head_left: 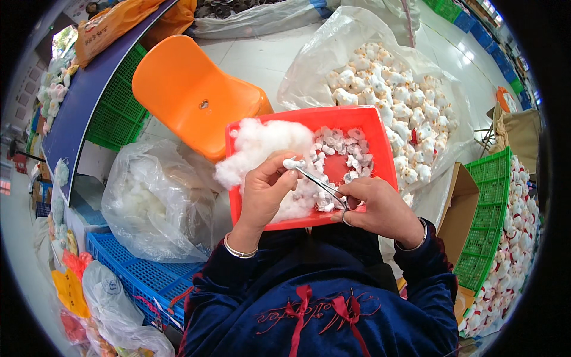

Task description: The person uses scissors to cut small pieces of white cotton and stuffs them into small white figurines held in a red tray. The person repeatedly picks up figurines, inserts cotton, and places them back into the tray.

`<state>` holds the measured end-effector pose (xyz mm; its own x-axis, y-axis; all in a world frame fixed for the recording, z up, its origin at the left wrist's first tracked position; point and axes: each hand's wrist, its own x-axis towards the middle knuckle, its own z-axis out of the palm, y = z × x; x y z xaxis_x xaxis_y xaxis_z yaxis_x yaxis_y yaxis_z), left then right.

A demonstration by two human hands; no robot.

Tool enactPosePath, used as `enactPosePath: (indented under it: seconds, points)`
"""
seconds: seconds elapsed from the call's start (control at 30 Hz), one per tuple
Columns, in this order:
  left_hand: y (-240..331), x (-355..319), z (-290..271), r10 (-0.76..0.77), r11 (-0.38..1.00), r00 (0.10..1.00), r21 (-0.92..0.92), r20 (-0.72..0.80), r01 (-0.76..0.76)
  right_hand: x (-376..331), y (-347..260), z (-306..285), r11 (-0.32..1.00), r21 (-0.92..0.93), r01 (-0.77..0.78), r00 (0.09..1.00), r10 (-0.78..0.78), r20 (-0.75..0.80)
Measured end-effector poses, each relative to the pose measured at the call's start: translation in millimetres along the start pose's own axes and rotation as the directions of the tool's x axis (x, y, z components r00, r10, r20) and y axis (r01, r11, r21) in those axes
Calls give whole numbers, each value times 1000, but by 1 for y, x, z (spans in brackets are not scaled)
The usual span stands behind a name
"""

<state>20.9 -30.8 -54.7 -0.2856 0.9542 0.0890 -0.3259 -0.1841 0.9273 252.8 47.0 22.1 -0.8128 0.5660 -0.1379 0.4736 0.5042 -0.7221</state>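
Left hand [263, 191] pinched a small white piece [293, 163], apparently steadying it for the ring-handled tool [322, 185] the right hand [380, 205] gripped.

Gleams like smooth metal on the forceps [323, 186]; looks matt and fluffy in the white stuffing [270, 140], smooth glossy plastic in the red tray [386, 152] and orange chair [178, 89], wrinkled shiny film in the clear bag [172, 229].
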Motion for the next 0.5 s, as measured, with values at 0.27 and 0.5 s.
enactPosePath:
  seconds: [0.27,0.5]
  points:
    - [-1,-3,-2,-90,995,991,34,-99,93,-6,-2,-1,977,-213,29,982,-67,-174]
    - [2,-6,4,-44,976,990,205,-131,70,-2,-5,4,948,-318,-15,982,-46,-184]
